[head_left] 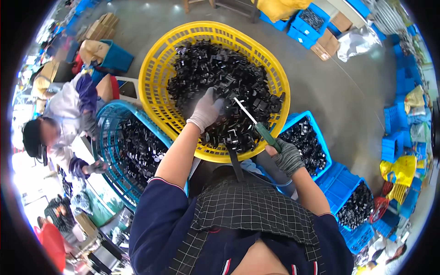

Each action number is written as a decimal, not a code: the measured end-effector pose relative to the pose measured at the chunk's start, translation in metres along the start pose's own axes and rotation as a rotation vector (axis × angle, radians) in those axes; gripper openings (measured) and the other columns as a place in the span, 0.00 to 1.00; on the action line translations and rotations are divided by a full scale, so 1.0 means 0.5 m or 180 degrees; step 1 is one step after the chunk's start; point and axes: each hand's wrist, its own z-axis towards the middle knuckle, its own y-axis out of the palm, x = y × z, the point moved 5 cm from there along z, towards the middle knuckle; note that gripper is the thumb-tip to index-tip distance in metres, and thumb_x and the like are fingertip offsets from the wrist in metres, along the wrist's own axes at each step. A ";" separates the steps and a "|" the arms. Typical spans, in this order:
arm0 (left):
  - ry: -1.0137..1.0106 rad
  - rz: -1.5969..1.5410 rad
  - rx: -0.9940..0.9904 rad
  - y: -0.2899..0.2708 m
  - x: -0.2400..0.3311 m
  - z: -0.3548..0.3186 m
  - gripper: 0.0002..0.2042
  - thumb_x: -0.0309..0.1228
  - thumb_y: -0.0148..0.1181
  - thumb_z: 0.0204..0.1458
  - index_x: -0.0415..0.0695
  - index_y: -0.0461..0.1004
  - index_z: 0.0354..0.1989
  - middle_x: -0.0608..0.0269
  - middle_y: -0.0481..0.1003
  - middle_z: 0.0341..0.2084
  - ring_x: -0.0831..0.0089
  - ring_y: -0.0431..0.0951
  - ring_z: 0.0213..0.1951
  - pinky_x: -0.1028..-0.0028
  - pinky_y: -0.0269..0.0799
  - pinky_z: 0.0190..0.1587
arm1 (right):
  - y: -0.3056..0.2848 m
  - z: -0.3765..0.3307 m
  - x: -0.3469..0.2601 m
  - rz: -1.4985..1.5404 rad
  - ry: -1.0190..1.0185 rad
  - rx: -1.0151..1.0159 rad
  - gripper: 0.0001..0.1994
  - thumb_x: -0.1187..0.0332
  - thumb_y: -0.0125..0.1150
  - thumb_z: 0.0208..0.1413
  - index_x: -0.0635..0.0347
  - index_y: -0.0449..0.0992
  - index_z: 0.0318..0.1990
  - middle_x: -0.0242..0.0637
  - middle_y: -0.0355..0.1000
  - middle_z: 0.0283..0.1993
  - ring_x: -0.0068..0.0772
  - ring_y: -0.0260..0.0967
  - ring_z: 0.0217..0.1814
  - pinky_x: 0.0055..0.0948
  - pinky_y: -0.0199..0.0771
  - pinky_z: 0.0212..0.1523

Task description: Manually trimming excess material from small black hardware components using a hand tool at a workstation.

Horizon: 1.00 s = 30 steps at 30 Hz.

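Note:
My left hand (pixel 207 110), in a pale grey glove, is closed on a small black plastic part (pixel 223 88) above a heap of similar parts. In my right hand (pixel 287 156), wearing a dark grey knitted glove, is a tool with a green handle (pixel 266 134) and a thin pale shaft. The shaft's tip lies close to the held part; whether it touches I cannot tell. Both hands work over a big yellow plastic basket (pixel 153 103), which is filled with the black plastic parts (pixel 197 59). My left fingertips are partly hidden among the dark pieces.
A blue-green basket (pixel 106 137) of black parts stands at my left, with a co-worker (pixel 64 112) reaching to it. Blue crates (pixel 328 153) of black parts are at my right. Further blue bins (pixel 300 34) and a silver bag (pixel 360 42) sit at far right.

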 end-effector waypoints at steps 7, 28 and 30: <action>0.0597 0.1239 0.0333 -0.064 0.015 -0.179 0.22 0.22 0.49 0.54 0.37 0.58 0.59 0.59 0.73 0.46 0.70 0.76 0.44 0.73 0.77 0.42 | 0.043 -0.004 -0.052 -0.0612 -0.0159 -0.0936 0.28 0.41 0.57 0.49 0.56 0.76 0.46 0.49 0.75 0.34 0.51 0.74 0.39 0.40 0.73 0.41; 0.1821 0.3040 -0.0616 0.311 0.092 0.125 0.20 0.27 0.55 0.47 0.39 0.70 0.51 0.49 0.72 0.50 0.49 0.70 0.53 0.64 0.66 0.56 | 0.010 -0.137 0.189 0.0695 0.0912 0.0524 0.22 0.60 0.63 0.52 0.64 0.70 0.51 0.49 0.76 0.36 0.45 0.75 0.37 0.34 0.73 0.42; 0.1457 0.2965 -0.0855 0.331 0.083 0.184 0.19 0.28 0.54 0.48 0.41 0.70 0.51 0.50 0.72 0.49 0.51 0.72 0.51 0.62 0.69 0.54 | 0.017 -0.144 0.206 0.1212 0.0674 0.0793 0.23 0.59 0.64 0.51 0.63 0.70 0.51 0.48 0.76 0.36 0.45 0.75 0.38 0.34 0.73 0.42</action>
